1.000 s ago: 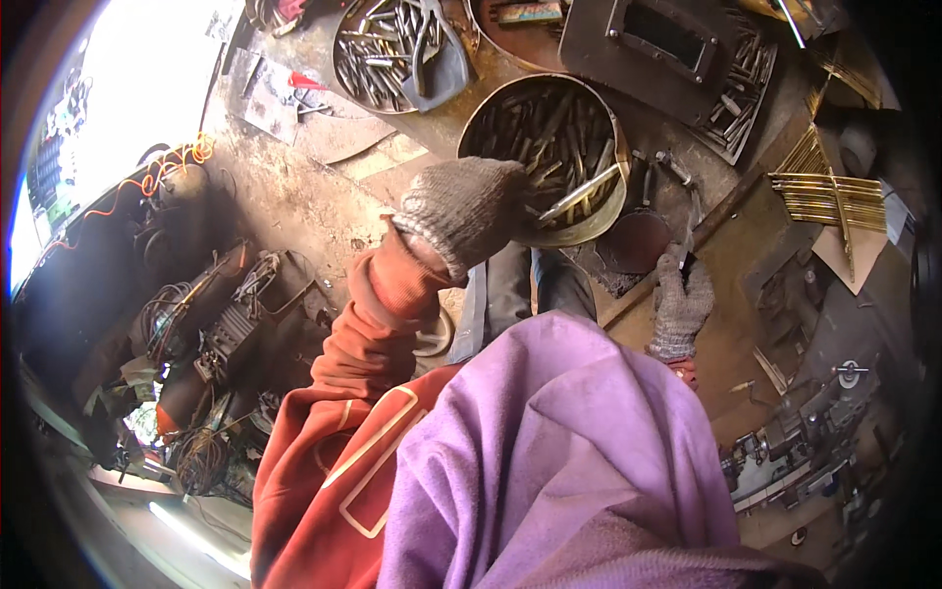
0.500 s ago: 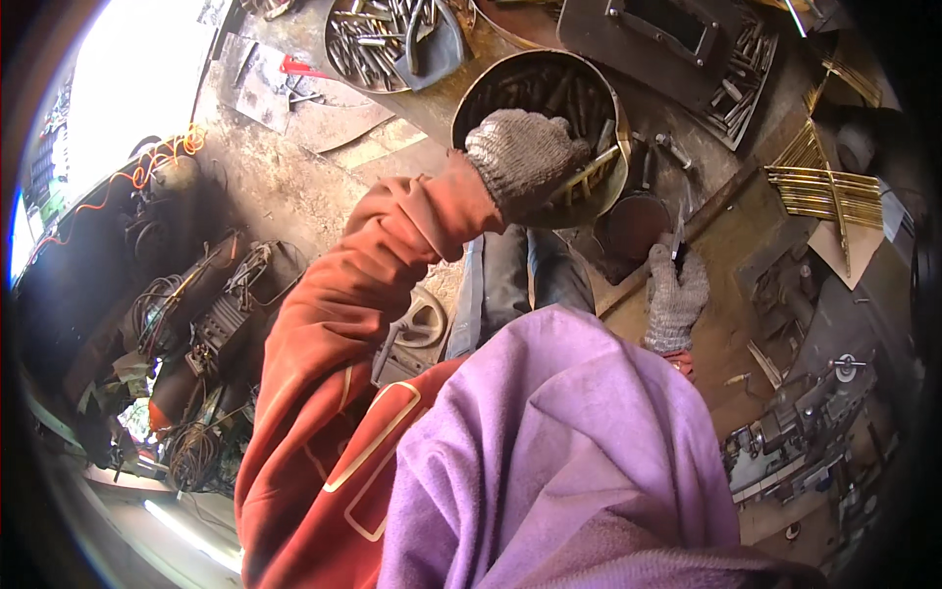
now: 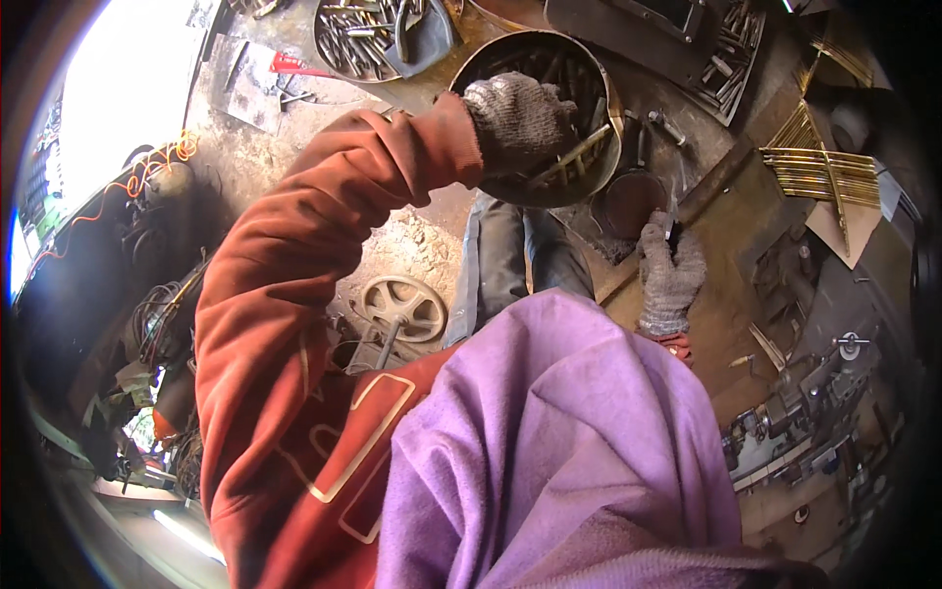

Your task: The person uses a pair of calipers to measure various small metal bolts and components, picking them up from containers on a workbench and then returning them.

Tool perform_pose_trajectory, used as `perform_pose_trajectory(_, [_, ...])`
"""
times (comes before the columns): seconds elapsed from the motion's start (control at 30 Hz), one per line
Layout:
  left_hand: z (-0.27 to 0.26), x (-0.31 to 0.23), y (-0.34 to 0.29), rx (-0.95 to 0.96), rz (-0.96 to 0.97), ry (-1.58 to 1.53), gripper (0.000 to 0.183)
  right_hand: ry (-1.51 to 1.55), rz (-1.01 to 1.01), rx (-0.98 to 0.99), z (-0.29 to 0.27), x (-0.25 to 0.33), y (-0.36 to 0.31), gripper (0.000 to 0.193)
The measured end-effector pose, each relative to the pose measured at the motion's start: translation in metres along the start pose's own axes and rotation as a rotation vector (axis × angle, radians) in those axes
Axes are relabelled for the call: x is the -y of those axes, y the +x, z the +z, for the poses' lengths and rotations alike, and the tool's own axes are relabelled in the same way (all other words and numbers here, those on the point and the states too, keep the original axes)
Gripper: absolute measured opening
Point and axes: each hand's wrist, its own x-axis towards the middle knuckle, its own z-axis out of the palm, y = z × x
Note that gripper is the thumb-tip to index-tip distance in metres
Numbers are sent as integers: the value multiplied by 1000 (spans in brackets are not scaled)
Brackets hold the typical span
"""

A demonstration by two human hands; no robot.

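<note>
My left hand [image 3: 520, 120], in a grey knit glove, reaches over the rim into a round metal pot [image 3: 616, 147] of dark metal pieces. Its fingers look curled, and the fingertips are hidden among the contents. A yellowish rod [image 3: 586, 150] leans in the pot beside that hand. Lower right, my gloved right hand [image 3: 671, 277] is closed around a thin metal tool [image 3: 671, 220], whose tip points up; its kind is unclear. Just beyond the right hand is a small round reddish-brown vessel [image 3: 628, 203].
At the back stands a basin [image 3: 350, 44] of metal pieces with a dark scoop [image 3: 429, 49]. A tray [image 3: 728, 69] of similar pieces lies back right, near bundled brass-coloured rods [image 3: 819, 177]. Purple cloth [image 3: 559, 442] covers my front. A handwheel [image 3: 402, 309] is below my left arm.
The left arm has swung outward to the left, uncovering more of the handwheel. My left hand stays in the pot. The right hand still holds the thin tool, and less of the tool shows.
</note>
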Motion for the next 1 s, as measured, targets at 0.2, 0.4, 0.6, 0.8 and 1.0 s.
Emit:
perform_pose_trajectory(0.2, [32, 13, -2, -128, 133, 71, 42, -1, 21, -20, 5, 3, -5, 24])
perform_pose_trajectory(0.4, [9, -5, 2, -44, -115, -25, 44, 65, -2, -51, 9, 0, -11, 26])
perform_pose_trajectory(0.6, [2, 2, -1, 8, 22, 62, 50, 74, -27, -22, 7, -4, -11, 23])
perform_pose_trajectory(0.8, [-4, 4, -1, -16, 155, 62, 49, 82, -52, -52, 10, 5, -14, 19])
perform_pose_trajectory(1.0, [-16, -14, 6, 214, -158, -67, 36, 136, 16, -20, 15, 19, -12, 19])
